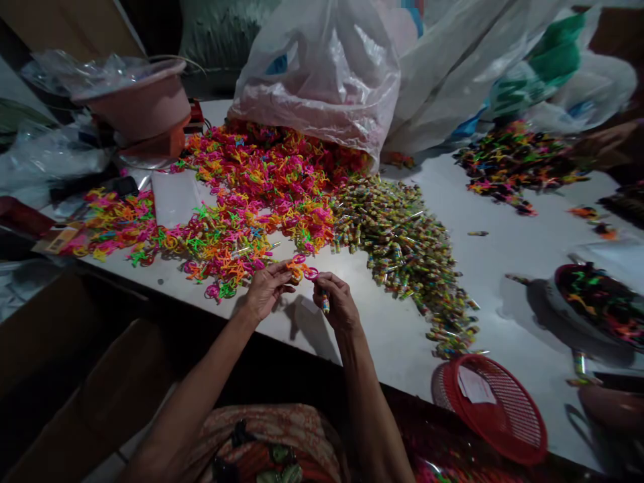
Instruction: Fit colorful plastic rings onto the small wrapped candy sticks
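Just below the centre of the frame, the left hand (pixel 265 290) pinches a small orange-and-pink plastic toy (pixel 302 270) between thumb and fingertips, so the toy juts out to the right of them. The right hand (pixel 336 302) touches the toy's pink end with its fingertips, its lower fingers curled around a small wrapped candy tube (pixel 325 303). Both hover over the white table (pixel 503 248). Above them spread the heap of neon toys (pixel 251 194) and the pile of candy tubes (pixel 402 248).

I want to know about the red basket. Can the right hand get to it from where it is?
Probably yes. The right hand is near the red basket, with only bare table between them, though it already holds a small piece.
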{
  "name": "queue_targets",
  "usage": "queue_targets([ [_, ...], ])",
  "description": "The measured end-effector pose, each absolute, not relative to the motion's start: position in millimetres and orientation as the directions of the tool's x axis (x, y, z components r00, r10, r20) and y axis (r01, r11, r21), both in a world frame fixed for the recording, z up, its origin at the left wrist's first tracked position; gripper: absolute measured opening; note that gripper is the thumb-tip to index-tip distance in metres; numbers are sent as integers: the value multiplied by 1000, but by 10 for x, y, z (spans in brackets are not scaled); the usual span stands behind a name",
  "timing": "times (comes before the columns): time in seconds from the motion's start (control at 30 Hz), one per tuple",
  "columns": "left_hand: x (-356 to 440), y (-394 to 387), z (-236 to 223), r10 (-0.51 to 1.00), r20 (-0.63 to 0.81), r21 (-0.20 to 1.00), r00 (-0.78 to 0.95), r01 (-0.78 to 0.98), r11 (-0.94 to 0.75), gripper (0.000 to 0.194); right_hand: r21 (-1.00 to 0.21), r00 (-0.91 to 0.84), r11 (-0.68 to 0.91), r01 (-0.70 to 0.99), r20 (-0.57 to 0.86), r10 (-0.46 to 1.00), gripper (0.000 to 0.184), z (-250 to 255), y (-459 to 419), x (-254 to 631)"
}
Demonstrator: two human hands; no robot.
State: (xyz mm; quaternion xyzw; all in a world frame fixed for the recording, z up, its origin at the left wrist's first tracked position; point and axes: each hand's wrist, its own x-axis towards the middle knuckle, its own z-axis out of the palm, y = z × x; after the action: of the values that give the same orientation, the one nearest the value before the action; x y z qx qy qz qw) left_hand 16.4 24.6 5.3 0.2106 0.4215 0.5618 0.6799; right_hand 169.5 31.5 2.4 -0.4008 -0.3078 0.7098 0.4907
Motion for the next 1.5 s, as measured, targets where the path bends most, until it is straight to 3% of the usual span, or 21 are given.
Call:
queue_targets([
  [0.23, 169, 193, 71, 945, -280, 837, -169, -526, 154, 32, -793, -285, -464, -394, -374, 882, 34, 54, 219, 1650],
  [0.4, 180, 151, 118, 953, -190, 918, -236, -386, 87, 34, -878, -290, -431, -208, -366, 885, 33, 98, 221, 1598],
  [0.67, 155, 113, 217, 920, -317, 883, -230, -425, 198, 35, -906, -247, -375, -193, -325, 913, 34, 43, 249, 1538],
  [0.8, 149, 72, 179, 923, -291, 894, -251, -415, 169, 37, -912, -224, -381, -155, -343, 912, 35, 14, 237, 1540],
  [0.9, 163, 12, 119, 931, -198, 941, -306, -327, 92, 39, -907, -206, -397, -138, -366, 908, 36, 7, 237, 1527],
  [1.0, 170, -51, 63, 932, 47, 995, -358, -71, -77, 26, -899, -214, -414, -143, -380, 900, 38, 12, 231, 1496],
  [1.07, 160, -72, 33, 911, 221, 974, -350, 122, -189, 18, -893, -206, -420, -160, -386, 899, 40, 15, 216, 1467],
  [1.13, 138, -70, 8, 902, 303, 947, -307, 201, -249, 16, -895, -195, -419, -152, -388, 901, 40, 16, 199, 1438],
  [1.3, 58, -31, -38, 951, 194, 981, -241, 31, -192, 9, -917, -117, -396, -45, -389, 914, 40, 46, 172, 1391],
  [1.5, 6, -33, -14, 969, -75, 971, -234, -240, 17, 20, -973, 26, -217, 72, -216, 976, 39, 132, 111, 1343],
])
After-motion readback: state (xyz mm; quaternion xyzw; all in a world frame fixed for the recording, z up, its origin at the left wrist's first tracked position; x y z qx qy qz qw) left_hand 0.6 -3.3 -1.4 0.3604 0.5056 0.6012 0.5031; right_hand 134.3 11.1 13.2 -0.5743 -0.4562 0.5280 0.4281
